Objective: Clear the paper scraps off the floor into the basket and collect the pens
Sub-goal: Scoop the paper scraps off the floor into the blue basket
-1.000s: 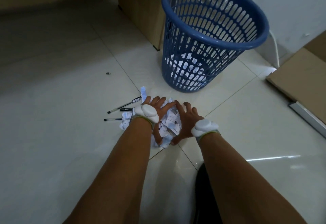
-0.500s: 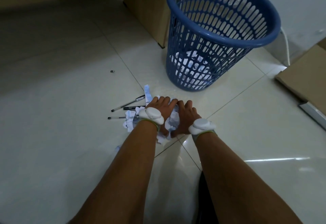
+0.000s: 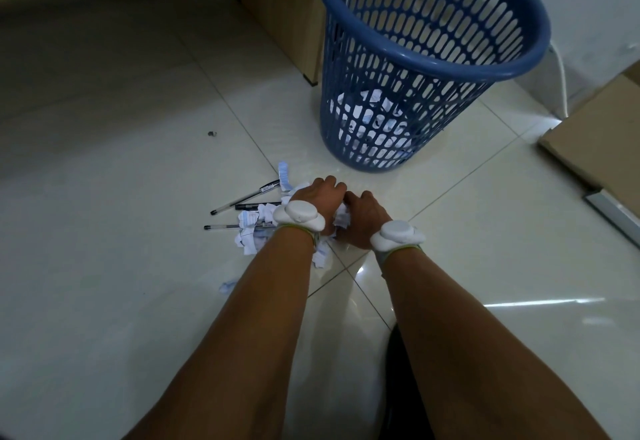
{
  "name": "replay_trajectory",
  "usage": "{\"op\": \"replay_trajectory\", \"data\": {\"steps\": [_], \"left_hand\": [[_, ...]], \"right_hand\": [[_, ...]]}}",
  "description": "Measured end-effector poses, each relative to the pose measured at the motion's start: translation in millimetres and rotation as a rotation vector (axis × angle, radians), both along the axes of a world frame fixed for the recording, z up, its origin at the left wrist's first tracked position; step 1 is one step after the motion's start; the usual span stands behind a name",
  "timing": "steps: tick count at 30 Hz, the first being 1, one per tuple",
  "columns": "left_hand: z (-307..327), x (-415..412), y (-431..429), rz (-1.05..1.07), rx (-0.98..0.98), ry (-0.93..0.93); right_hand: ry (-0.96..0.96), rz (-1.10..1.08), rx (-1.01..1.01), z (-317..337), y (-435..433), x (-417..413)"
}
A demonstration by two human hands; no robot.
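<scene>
A pale tiled floor (image 3: 104, 266) runs to a wooden desk leg (image 3: 277, 7) and a white wall, with the blue basket (image 3: 429, 69) standing upright just ahead of the hands. A second ago the fingers were spread flat over the scraps (image 3: 249, 232); now the left hand (image 3: 320, 197) and right hand (image 3: 363, 218) have drawn in, cupped knuckle to knuckle and pressed together around a bunch of paper, and the basket looms nearer and larger in view. The bunch itself is almost hidden: only white edges show between the palms and under the left wrist, so how much is gripped cannot be told. More scraps lie loose on the floor left of the left wrist, one small piece (image 3: 227, 286) sits apart nearer the person, and others show through the basket's slots at its bottom. Three pens (image 3: 242, 199) lie left of the hands, their near ends buried under paper. Each wrist wears one white band, two in all. A small dark speck (image 3: 212, 134) lies well off to the left. Brown cardboard (image 3: 595, 135) is cut off at the right edge.
</scene>
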State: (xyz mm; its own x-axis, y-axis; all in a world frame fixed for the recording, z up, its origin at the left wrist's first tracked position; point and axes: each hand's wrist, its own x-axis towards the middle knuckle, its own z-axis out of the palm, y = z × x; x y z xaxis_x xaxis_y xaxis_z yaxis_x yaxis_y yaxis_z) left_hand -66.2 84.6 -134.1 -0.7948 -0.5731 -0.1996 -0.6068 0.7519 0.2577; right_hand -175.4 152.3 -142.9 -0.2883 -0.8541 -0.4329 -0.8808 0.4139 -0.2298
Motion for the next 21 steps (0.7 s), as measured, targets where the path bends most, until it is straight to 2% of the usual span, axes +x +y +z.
{"op": "replay_trajectory", "data": {"steps": [6, 10, 14, 21], "left_hand": [[3, -10, -4, 0.015, 0.068, -0.001], [8, -14, -6, 0.038, 0.039, 0.022], [22, -18, -9, 0.072, 0.021, 0.032], [44, -9, -21, 0.168, 0.043, 0.151]], "right_hand": [[-0.079, -0.152, -0.002, 8, -1, 4], [-0.081, -0.183, -0.006, 16, -4, 1], [-0.192, -0.255, -0.052, 21, -7, -3], [-0.254, -0.259, -0.135, 46, -21, -3]]}}
